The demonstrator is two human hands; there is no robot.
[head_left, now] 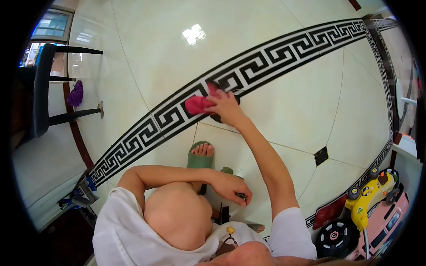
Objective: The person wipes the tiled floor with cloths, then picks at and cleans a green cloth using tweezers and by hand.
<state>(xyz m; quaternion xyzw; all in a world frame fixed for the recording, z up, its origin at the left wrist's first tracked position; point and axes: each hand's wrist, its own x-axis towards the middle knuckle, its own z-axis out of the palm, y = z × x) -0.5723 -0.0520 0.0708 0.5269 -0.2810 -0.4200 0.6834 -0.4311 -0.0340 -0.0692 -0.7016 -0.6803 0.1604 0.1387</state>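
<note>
My right hand (pixel 225 107) reaches out over the patterned floor band, its fingers on a pink-red item (pixel 196 105) that looks like a small shoe or cloth. Dark parts show beside and beneath that hand, partly hidden by it. My left hand (pixel 233 188) rests across my knee, near the body, with its fingers curled over a small dark item that I cannot make out. A green slipper (pixel 199 160) is on my foot below the pink-red item.
A dark chair (pixel 42 88) stands at the left, with a purple fluffy thing (pixel 75 94) by its legs. At the lower right are a yellow toy (pixel 370 197), a pink toy vehicle (pixel 386 224) and a black wheel (pixel 335 236). A black-and-white border (pixel 279 53) crosses the tiles.
</note>
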